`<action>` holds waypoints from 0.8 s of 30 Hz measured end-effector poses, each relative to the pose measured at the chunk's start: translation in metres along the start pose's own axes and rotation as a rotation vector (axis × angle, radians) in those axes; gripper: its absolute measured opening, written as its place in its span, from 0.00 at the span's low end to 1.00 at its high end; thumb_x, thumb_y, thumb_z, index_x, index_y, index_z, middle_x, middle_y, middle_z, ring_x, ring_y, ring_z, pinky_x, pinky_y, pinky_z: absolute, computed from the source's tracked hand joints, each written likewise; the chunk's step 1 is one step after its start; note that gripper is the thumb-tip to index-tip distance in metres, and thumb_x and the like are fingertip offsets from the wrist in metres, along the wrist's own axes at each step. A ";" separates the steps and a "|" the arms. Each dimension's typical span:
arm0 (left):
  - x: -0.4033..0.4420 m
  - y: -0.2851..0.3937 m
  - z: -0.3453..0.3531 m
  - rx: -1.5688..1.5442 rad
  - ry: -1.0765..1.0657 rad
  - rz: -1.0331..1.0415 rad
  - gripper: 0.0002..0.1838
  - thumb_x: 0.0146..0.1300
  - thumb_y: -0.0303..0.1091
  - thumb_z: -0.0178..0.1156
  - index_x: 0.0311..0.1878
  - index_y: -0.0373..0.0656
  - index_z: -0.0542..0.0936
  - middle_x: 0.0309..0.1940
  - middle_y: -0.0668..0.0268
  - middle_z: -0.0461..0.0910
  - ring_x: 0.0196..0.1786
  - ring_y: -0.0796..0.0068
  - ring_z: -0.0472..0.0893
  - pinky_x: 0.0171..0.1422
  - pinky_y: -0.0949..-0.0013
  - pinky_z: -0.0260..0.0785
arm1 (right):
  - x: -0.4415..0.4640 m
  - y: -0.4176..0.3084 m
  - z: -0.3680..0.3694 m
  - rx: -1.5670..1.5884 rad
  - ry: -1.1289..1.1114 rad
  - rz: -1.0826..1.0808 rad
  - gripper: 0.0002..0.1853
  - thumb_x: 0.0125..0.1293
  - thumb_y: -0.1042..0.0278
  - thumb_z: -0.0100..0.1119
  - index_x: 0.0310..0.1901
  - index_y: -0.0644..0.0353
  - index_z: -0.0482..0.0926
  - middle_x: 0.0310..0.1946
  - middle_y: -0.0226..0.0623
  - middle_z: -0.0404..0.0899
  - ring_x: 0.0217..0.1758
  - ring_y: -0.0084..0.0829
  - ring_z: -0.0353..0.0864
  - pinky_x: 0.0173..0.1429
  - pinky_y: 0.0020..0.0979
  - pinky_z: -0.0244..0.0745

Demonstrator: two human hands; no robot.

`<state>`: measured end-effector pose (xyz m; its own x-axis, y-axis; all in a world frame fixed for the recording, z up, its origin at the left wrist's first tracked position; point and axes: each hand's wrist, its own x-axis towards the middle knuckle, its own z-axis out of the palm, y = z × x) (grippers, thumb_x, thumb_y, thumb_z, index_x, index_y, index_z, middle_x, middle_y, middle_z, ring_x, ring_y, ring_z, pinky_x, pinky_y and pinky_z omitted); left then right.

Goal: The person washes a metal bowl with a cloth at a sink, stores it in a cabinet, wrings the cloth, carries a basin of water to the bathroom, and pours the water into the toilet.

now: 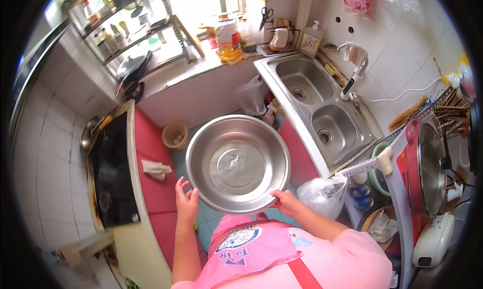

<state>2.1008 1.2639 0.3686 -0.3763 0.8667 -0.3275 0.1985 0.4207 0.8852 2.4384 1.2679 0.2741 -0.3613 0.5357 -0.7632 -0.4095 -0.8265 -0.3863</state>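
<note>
A wide stainless steel basin (201,148) is held out in front of my body, its inside facing up. My right hand (288,202) grips its near right rim, thumb on top and fingers underneath. At the near left rim is my left hand (186,202), fingers spread and thumb close to the metal; whether it touches is unclear. Bright patches show on the basin's bottom, and I cannot tell if they are water or reflections. I wear a pink apron (251,238).
On the right is a double sink (307,105) with a faucet (356,80). A knotted plastic bag (322,196) hangs near my right arm. To the left are a black stove (114,173) and a cloth (156,169) on the red cabinet. A small bin (175,134) stands beyond the basin.
</note>
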 end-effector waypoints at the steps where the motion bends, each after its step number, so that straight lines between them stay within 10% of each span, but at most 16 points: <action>1: 0.016 0.006 0.000 0.010 -0.020 0.002 0.34 0.64 0.27 0.56 0.71 0.42 0.54 0.62 0.51 0.64 0.55 0.64 0.76 0.57 0.65 0.71 | 0.008 -0.006 0.007 0.016 0.015 -0.014 0.17 0.65 0.69 0.53 0.52 0.70 0.73 0.44 0.45 0.81 0.44 0.37 0.84 0.50 0.42 0.82; 24: 0.296 0.108 0.165 0.103 -0.730 0.085 0.29 0.64 0.33 0.57 0.67 0.42 0.62 0.60 0.55 0.70 0.54 0.67 0.78 0.57 0.67 0.70 | 0.170 -0.193 -0.101 0.449 0.551 -0.516 0.10 0.65 0.66 0.56 0.41 0.64 0.76 0.30 0.40 0.80 0.30 0.36 0.80 0.42 0.45 0.83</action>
<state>2.1601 1.6098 0.3129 0.3341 0.8401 -0.4272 0.2978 0.3359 0.8936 2.5411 1.5008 0.1664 0.3685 0.5685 -0.7355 -0.7428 -0.2957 -0.6007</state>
